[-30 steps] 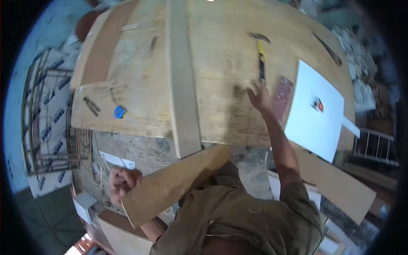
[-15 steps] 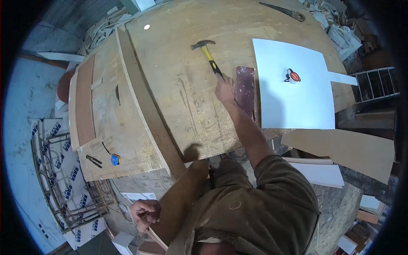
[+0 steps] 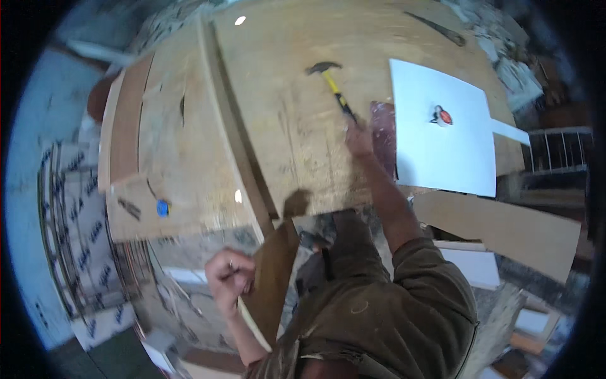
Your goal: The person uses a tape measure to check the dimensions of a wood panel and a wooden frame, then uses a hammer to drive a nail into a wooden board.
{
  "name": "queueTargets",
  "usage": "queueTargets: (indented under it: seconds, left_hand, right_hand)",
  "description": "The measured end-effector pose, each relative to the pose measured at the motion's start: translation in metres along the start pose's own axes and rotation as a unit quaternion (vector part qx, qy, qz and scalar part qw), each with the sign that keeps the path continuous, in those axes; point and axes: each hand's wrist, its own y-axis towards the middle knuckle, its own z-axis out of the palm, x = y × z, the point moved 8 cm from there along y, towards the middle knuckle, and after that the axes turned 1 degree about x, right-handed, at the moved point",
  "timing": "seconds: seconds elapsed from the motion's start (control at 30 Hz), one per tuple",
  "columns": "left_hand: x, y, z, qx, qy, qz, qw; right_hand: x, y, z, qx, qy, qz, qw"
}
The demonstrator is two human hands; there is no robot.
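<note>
My right hand (image 3: 360,140) is closed round the handle of a claw hammer (image 3: 331,81), whose yellow and black handle points away from me with the head over the table. My left hand (image 3: 231,278) is curled, its fingers pinched together, beside a brown board (image 3: 276,268) in front of my body; whatever is in the fingers cannot be made out. That board meets the near end of a long narrow board (image 3: 228,126) standing on edge across the table. Whether the two are fastened does not show.
A white panel (image 3: 442,151) lies at the right of the wooden table (image 3: 303,38), with a red and white round object (image 3: 444,117) on it. Beside it is a maroon block (image 3: 382,136). At left lie a blue tape measure (image 3: 163,208) and pliers (image 3: 129,208); a handsaw (image 3: 435,28) rests far right.
My left hand has risen away from me along the brown board. The view has shifted somewhat; the right hand still grips the hammer on the table.
</note>
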Motion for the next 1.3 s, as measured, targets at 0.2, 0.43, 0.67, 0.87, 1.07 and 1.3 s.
queueTargets:
  seconds: [0.2, 0.43, 0.67, 0.87, 1.07, 1.3]
  left_hand:
    - [0.004, -0.001, -0.002, -0.079, -0.057, 0.071, 0.993]
    - [0.042, -0.006, 0.047, -0.067, -0.024, 0.059, 0.996]
    - [0.095, 0.045, 0.154, -0.115, 0.145, -0.084, 0.979]
    - [0.134, 0.070, 0.193, -0.030, 0.200, -0.063, 0.977]
    - [0.159, 0.080, 0.213, -0.035, 0.261, -0.024, 0.964]
    - [0.179, 0.045, 0.232, 0.170, 0.414, 0.121, 0.886]
  right_hand:
    - [-0.005, 0.006, -0.044, -0.113, 0.029, -0.088, 0.989]
    - [-0.072, 0.030, -0.043, -0.065, 0.008, -0.045, 0.997]
    - [-0.116, 0.077, -0.046, -0.043, -0.051, -0.062, 0.996]
    - [-0.170, 0.114, -0.051, -0.056, -0.099, -0.048, 0.992]
    - [-0.169, 0.105, -0.074, -0.072, -0.080, 0.101, 0.989]
    - [-0.088, -0.106, -0.075, 0.278, 0.527, 0.025, 0.803]
